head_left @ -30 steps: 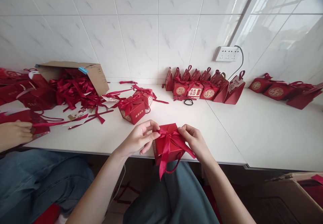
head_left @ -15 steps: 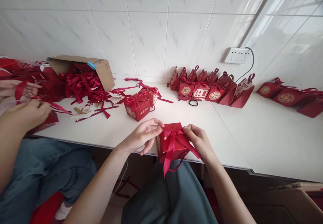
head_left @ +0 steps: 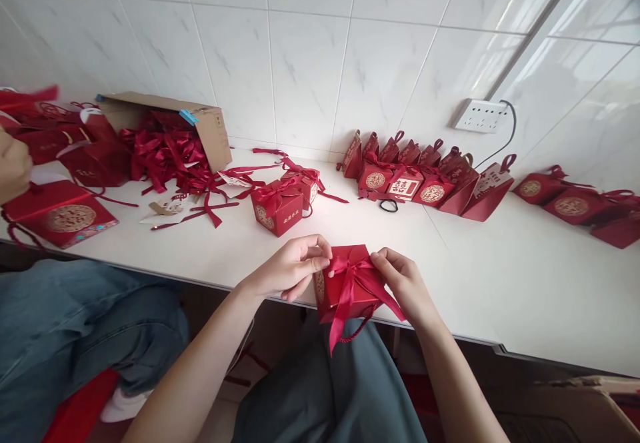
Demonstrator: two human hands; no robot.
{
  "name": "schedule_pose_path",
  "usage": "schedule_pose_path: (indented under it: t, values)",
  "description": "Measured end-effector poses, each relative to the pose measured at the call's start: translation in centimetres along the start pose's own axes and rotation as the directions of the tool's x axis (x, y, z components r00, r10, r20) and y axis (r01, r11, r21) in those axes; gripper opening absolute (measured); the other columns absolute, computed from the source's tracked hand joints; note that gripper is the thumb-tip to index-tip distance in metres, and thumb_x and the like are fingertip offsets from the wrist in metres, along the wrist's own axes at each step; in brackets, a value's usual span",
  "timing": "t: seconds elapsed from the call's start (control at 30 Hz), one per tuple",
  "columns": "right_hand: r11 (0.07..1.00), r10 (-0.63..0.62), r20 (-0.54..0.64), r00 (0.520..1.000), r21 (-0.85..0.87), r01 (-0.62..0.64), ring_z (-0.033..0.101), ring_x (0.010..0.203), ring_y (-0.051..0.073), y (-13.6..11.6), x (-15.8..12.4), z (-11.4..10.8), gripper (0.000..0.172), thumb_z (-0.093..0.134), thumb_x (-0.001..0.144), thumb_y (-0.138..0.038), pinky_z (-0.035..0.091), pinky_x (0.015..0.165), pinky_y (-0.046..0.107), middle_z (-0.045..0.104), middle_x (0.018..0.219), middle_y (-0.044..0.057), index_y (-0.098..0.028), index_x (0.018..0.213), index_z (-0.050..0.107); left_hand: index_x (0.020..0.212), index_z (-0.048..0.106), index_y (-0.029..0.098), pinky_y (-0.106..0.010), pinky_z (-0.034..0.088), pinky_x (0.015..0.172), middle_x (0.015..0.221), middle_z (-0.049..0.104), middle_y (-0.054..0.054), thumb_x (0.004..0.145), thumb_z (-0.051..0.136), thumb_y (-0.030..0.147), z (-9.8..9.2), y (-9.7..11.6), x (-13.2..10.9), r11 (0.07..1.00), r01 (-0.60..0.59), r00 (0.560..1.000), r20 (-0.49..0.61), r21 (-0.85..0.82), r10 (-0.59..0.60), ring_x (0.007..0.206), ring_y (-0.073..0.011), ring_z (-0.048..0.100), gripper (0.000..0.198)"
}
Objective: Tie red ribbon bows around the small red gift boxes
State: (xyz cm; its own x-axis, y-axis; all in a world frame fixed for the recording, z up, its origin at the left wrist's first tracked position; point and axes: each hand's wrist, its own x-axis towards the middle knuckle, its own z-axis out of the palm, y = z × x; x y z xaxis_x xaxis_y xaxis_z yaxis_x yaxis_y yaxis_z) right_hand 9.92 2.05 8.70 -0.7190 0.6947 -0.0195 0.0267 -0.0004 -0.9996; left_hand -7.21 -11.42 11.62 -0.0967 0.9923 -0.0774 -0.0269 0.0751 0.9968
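Observation:
A red gift box (head_left: 326, 303) sits at the table's front edge, a red ribbon (head_left: 345, 296) tied in a bow across its top. Its long ribbon tails and a twisted cord handle hang over the front. My left hand (head_left: 299, 266) pinches the bow's left loop between thumb and forefinger. On the other side, my right hand (head_left: 397, 276) grips the bow's right loop between thumb and fingers. Just behind, two finished-looking red boxes with bows (head_left: 280, 213) stand together on the table.
An open cardboard carton (head_left: 215, 136) spills red ribbons at the back left. Rows of red boxes (head_left: 400, 180) line the wall, more (head_left: 573, 204) farther right. A black hair tie (head_left: 389, 206) lies before them. A co-worker's hand (head_left: 13, 166) is at far left near another box (head_left: 67, 213).
My left hand has closed from near the bow onto its left loop. The co-worker's hands have moved left, uncovering a red box. The view has shifted slightly.

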Motion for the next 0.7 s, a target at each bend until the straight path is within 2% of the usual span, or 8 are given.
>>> schedule_pose_path:
  t: [0.1,0.27,0.47,0.6,0.7]
  values:
    - [1.000,-0.004,-0.002,1.000,-0.003,0.004,0.034,0.051,0.008,0.0,0.1,0.0,0.043,0.064,0.072,-0.056,0.027,0.049,0.022,0.043,0.055,-0.005,-0.018,0.060,0.046,0.081,0.048,0.017,-0.013,0.012,0.026,0.071,0.061,0.004,0.085,0.053,0.031,-0.4,-0.1,-0.4,0.998,0.006,0.999,-0.044,0.056,-0.003,0.022,0.0024,0.034,0.015]
    - [0.999,-0.009,0.020,1.000,-0.035,0.010,0.030,0.050,0.008,-0.2,-0.4,0.1,0.045,0.061,0.073,-0.057,0.024,0.048,0.022,0.038,0.054,-0.005,-0.019,0.059,0.043,0.091,0.051,0.017,-0.014,0.019,0.028,0.067,0.060,0.004,0.080,0.057,0.034,-0.4,0.0,-0.5,0.999,-0.026,0.999,-0.025,0.037,0.027,0.024,0.0003,0.038,0.021]
    - [1.000,-0.016,0.026,1.000,-0.003,0.016,0.028,0.049,0.008,-0.4,-0.7,0.3,0.045,0.060,0.073,-0.058,0.022,0.047,0.022,0.037,0.054,-0.006,-0.019,0.060,0.041,0.085,0.051,0.018,-0.015,0.024,0.028,0.065,0.058,0.005,0.080,0.058,0.034,1.0,0.2,-0.1,0.982,0.009,0.970,-0.238,0.187,0.037,0.027,-0.0027,0.044,0.018]
    - [0.999,-0.050,0.025,0.998,-0.003,0.051,0.029,0.050,0.008,-0.3,-0.3,0.3,0.043,0.059,0.075,-0.055,0.024,0.048,0.023,0.037,0.054,-0.006,-0.019,0.060,0.042,0.083,0.051,0.018,-0.015,0.029,0.033,0.060,0.056,0.007,0.078,0.057,0.031,1.4,0.0,-0.4,0.981,-0.031,0.953,-0.290,0.191,0.087,0.029,-0.0023,0.043,0.015]
    - [0.999,-0.038,0.041,0.998,0.021,0.037,0.029,0.049,0.008,-0.1,0.1,0.4,0.043,0.059,0.074,-0.055,0.024,0.048,0.023,0.035,0.053,-0.006,-0.019,0.058,0.041,0.079,0.050,0.017,-0.015,0.025,0.033,0.057,0.055,0.006,0.076,0.057,0.031,1.4,-0.5,-0.5,0.985,-0.031,0.952,-0.296,0.168,0.080,0.029,-0.0015,0.038,0.016]
